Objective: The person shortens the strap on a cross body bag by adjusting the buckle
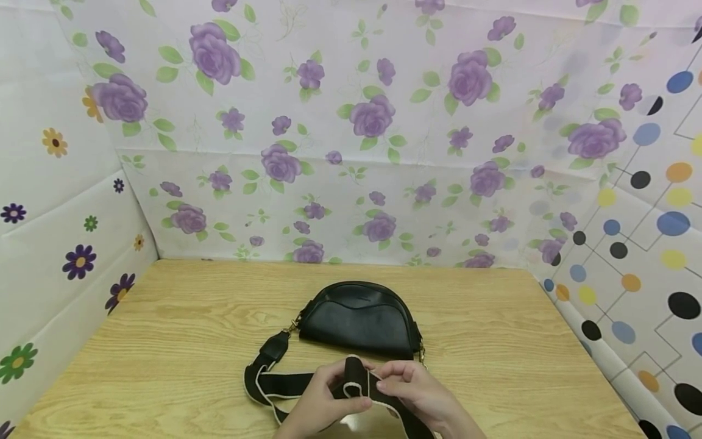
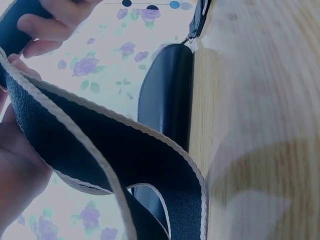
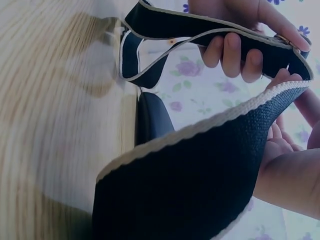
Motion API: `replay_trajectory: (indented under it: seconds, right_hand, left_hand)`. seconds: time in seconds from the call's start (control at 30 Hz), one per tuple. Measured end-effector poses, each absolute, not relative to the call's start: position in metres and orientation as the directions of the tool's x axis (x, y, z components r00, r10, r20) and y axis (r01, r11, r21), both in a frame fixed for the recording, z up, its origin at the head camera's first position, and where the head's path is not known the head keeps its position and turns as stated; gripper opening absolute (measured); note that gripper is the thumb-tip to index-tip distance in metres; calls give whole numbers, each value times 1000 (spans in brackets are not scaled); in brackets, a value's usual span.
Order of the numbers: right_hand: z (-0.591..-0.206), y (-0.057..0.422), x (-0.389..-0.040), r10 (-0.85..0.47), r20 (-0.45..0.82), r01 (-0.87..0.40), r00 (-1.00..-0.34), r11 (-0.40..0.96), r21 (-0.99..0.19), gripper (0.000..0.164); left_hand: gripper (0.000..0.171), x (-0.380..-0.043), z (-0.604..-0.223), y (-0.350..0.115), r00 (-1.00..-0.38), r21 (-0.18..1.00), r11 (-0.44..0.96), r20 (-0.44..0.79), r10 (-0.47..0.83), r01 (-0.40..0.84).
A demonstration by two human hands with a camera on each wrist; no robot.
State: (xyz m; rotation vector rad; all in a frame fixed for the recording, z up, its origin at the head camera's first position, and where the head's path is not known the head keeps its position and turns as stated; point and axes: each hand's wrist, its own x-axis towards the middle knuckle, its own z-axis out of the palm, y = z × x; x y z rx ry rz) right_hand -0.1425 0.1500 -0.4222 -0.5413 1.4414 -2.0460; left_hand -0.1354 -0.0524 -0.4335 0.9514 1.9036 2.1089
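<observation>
A black half-moon shoulder bag (image 1: 356,323) lies on the wooden table, its wide black strap (image 1: 285,384) edged in cream. My left hand (image 1: 323,399) grips the strap near a raised loop, thumb on one side. In the right wrist view, several fingers of the left hand (image 3: 232,52) curl under the strap (image 3: 200,27), with the thumb near a small metal piece (image 3: 282,40). My right hand (image 1: 422,393) pinches the strap just right of the loop. The strap (image 2: 125,125) hangs twisted in the left wrist view, partly hiding the bag (image 2: 167,95).
A black leather strap end (image 1: 274,346) joins the bag's left side by a metal clasp (image 1: 294,324). Another metal clasp (image 1: 422,352) is at its right side. The wooden table (image 1: 192,317) is bordered by a flowered back sheet (image 1: 340,201) and patterned side sheets.
</observation>
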Motion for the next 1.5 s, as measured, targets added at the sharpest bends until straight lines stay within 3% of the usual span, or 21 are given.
replay_trajectory:
  seconds: [0.43,1.5]
  right_hand:
    - [-427,154,-144,-665,67,172,-744,-287,-942,19]
    - [-421,143,-142,-605,-37,221,-795,-233,-947,13]
  left_hand:
    - [35,-137,-438,-52,-777,930,-209,368,510,303]
    - [36,-135,-436,-48,-793,942,-203,336,509,269]
